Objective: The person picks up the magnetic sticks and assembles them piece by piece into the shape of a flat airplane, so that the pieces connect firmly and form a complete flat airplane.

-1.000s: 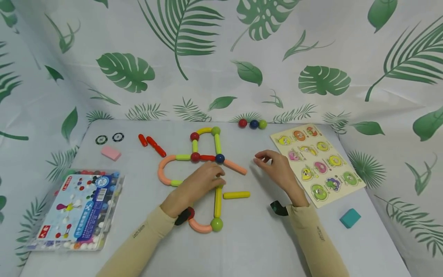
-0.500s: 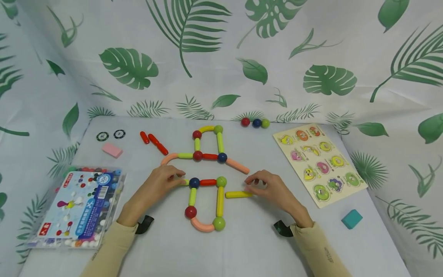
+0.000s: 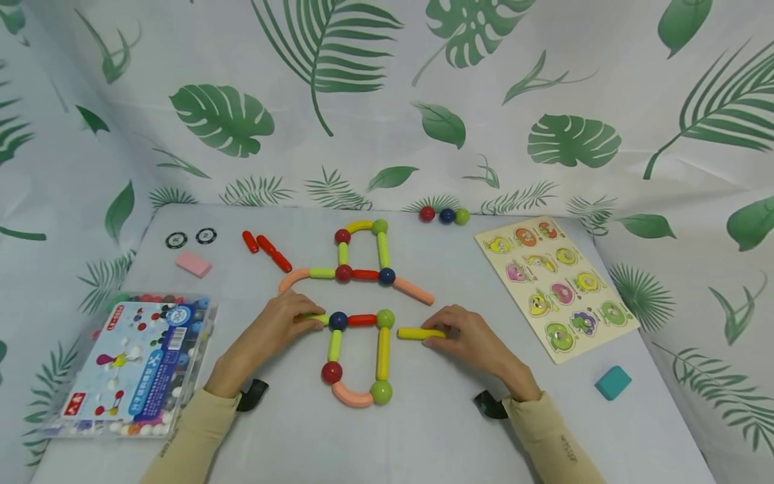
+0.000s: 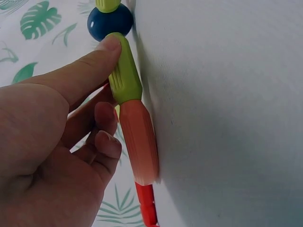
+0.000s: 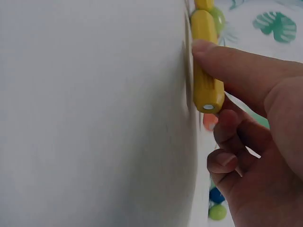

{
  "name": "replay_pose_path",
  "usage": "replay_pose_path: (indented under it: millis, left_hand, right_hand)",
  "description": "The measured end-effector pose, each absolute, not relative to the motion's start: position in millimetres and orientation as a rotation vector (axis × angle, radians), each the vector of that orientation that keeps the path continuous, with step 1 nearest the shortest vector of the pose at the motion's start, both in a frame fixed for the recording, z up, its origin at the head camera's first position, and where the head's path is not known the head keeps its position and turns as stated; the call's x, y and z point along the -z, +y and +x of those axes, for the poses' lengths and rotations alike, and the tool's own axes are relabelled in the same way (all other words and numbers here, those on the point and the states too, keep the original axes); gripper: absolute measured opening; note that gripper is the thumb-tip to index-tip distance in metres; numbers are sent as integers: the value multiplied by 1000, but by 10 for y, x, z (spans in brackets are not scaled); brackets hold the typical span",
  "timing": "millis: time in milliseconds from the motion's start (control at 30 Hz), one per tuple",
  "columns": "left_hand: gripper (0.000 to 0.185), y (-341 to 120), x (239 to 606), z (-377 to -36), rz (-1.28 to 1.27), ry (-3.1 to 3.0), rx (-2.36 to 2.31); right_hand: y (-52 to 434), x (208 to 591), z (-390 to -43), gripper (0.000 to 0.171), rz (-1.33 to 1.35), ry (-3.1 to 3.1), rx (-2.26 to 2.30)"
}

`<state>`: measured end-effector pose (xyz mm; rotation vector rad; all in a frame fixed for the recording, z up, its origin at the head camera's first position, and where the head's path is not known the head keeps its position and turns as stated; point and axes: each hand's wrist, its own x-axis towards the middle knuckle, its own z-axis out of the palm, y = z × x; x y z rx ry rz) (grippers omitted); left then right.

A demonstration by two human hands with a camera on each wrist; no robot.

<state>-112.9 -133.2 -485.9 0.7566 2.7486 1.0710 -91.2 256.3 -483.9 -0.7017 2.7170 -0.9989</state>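
We see the left hand [image 3: 275, 327] pinching the lime stick [image 4: 124, 73], thumb [image 4: 83, 71] on top and curled fingers [image 4: 105, 124] beside it; the stick's far end touches the blue ball [image 3: 338, 320] and its near end meets a salmon curved stick [image 4: 141, 142]. The right hand [image 3: 468, 336] pinches the yellow stick [image 3: 419, 333] near its outer end, thumb along its side, other fingers curled below. That stick lies flat on the table [image 3: 423, 430], its free end pointing at the green ball [image 3: 385, 318], just beside it; whether they touch, we cannot tell.
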Motion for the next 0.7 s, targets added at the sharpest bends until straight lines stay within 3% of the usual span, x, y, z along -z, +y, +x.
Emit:
replay_pose_path:
  millis: [700]
  left_hand:
    - [25,-1365,4854,-1112,735,2721,-1069]
  right_hand:
    - [2484,4880,-1248,24,-718,2767,1021]
